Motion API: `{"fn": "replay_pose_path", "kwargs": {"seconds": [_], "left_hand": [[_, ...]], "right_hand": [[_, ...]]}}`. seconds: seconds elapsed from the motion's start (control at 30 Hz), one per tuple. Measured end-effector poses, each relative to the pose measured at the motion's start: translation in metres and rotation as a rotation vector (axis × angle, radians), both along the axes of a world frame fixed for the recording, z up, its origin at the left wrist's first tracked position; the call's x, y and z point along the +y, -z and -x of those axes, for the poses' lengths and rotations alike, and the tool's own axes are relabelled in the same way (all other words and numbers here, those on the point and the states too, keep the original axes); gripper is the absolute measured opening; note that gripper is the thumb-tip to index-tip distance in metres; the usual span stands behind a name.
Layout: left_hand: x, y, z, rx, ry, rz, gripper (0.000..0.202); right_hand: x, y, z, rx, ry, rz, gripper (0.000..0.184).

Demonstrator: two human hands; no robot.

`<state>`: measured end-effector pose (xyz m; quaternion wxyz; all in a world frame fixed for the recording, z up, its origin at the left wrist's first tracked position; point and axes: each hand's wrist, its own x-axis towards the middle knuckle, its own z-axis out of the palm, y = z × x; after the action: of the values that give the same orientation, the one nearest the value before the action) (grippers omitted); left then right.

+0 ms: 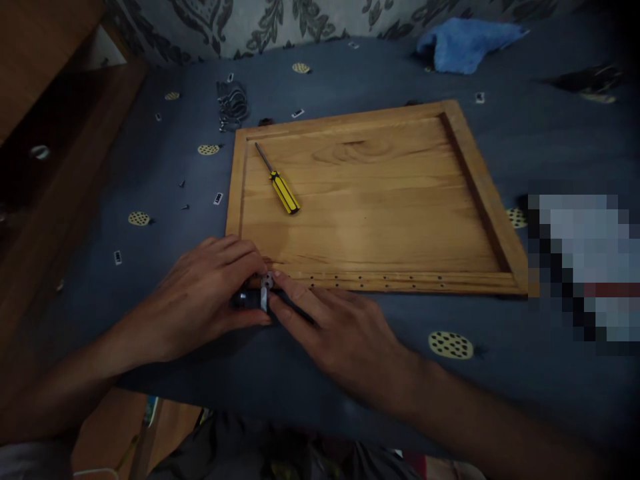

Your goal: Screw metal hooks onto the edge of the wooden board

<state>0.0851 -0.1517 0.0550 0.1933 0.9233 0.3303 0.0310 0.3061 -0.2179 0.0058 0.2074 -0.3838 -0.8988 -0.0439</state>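
Both hands meet at the front left corner of a wooden framed panel (pixel 360 193), which lies flat. Between them is a dark metal fitting (pixel 264 299) with a small silver plate that has holes; it looks like a hook, though fingers hide much of it. My left hand (pixel 215 283) is closed around its left end. My right hand (pixel 330 320) grips it from the right, fingertips at the silver plate. A row of small dark holes runs along the panel's front rail. Inside the frame lies a yellow and black screwdriver (pixel 283 190), its tip pointing away.
Several curved metal hooks (pixel 232 105) lie at the back left. Two screws, one screw (pixel 182 183) behind the other screw (pixel 185 207), rest left of the panel. A blue cloth (pixel 463 45) sits at the back. Wooden furniture (pixel 85 157) borders the left; a blurred-out patch covers the right.
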Motion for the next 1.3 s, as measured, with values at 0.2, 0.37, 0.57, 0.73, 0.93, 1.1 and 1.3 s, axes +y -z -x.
{"fn": "replay_pose_path", "kwargs": {"seconds": [0.2,0.37,0.57,0.73,0.93,1.1,1.3], "left_hand": [[0.002,-0.001,0.003,0.031,0.024,-0.066,0.041],[0.008,-0.009,0.013,-0.043,-0.011,-0.075,0.053],[0.016,-0.017,0.021,-0.036,-0.015,-0.024,0.049],[0.016,-0.016,0.02,-0.002,0.016,-0.008,0.052],[0.007,-0.008,0.01,0.002,0.038,-0.006,0.047],[0.002,-0.001,0.002,0.049,0.023,-0.011,0.046],[0.003,0.001,-0.001,0.05,0.008,-0.009,0.035]], "right_hand": [[0.001,-0.003,-0.001,-0.036,-0.014,0.012,0.035],[0.001,-0.003,-0.001,-0.089,-0.02,0.033,0.041],[0.001,-0.001,-0.002,-0.089,-0.039,0.032,0.042],[0.0,0.001,-0.003,-0.087,-0.03,0.064,0.042],[-0.001,0.004,-0.003,-0.075,-0.021,0.062,0.046],[-0.002,0.003,-0.002,-0.048,-0.002,0.023,0.033],[-0.001,0.002,0.0,-0.03,0.0,0.004,0.036]]}}
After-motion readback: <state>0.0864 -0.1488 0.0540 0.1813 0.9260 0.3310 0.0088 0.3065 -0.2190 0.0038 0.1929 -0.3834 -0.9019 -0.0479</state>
